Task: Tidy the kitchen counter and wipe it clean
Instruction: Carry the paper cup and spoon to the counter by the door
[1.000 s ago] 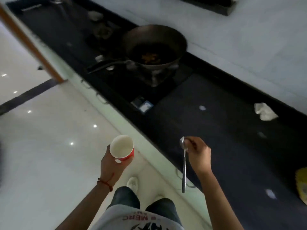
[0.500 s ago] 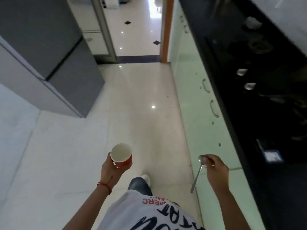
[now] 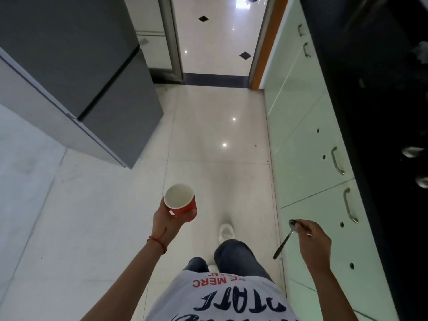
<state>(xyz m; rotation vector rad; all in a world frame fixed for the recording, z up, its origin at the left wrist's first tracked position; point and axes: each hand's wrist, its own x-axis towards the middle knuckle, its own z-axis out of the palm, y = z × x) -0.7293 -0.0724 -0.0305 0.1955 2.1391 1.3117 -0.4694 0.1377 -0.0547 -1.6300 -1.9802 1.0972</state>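
Note:
My left hand (image 3: 168, 218) holds a red paper cup (image 3: 181, 202) upright over the floor; its white inside looks empty. My right hand (image 3: 313, 242) pinches a metal spoon (image 3: 286, 238) near its bowl, the handle hanging down toward the floor. Both hands are out in front of my body, above the pale tiles. The black kitchen counter (image 3: 370, 112) runs along the right edge of view, with the stove knobs (image 3: 412, 151) just visible on it.
Pale green cabinet fronts (image 3: 308, 144) with metal handles line the right side below the counter. A tall grey fridge (image 3: 76, 70) stands at the left. A doorway (image 3: 215, 42) with a dark threshold lies ahead. My white shoe (image 3: 225, 231) is on the glossy tile floor.
My view has swung from the counter and wok to the floor and doorway. I have stepped along the cabinets. Both hands keep the cup and spoon.

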